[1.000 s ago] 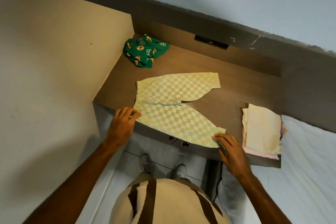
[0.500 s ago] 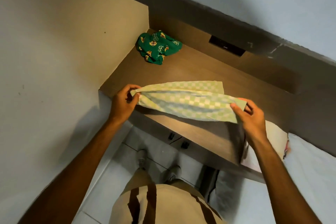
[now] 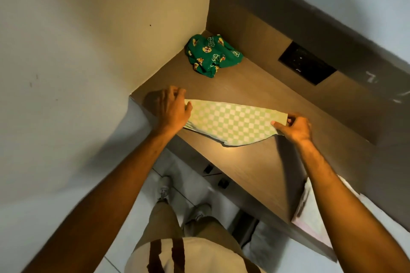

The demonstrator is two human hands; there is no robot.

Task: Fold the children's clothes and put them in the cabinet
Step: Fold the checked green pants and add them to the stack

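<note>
The green-and-white checked children's trousers (image 3: 230,122) lie folded in half lengthwise, one leg on top of the other, across the brown wooden table (image 3: 250,162). My left hand (image 3: 173,109) holds their waist end at the table's left edge. My right hand (image 3: 292,126) pinches the cuff end between thumb and fingers. A crumpled dark green garment with cartoon prints (image 3: 211,55) sits in the far left corner of the table, apart from both hands.
A folded stack of pale yellow and pink clothes (image 3: 310,206) lies at the table's near right end, partly behind my right forearm. A beige cabinet side panel (image 3: 155,35) rises along the table's left. A dark wall socket (image 3: 307,63) is set behind the table.
Both hands lifted the near trouser leg and carried it over onto the far leg, so the trousers went from spread flat to folded in half. The camera moved closer.
</note>
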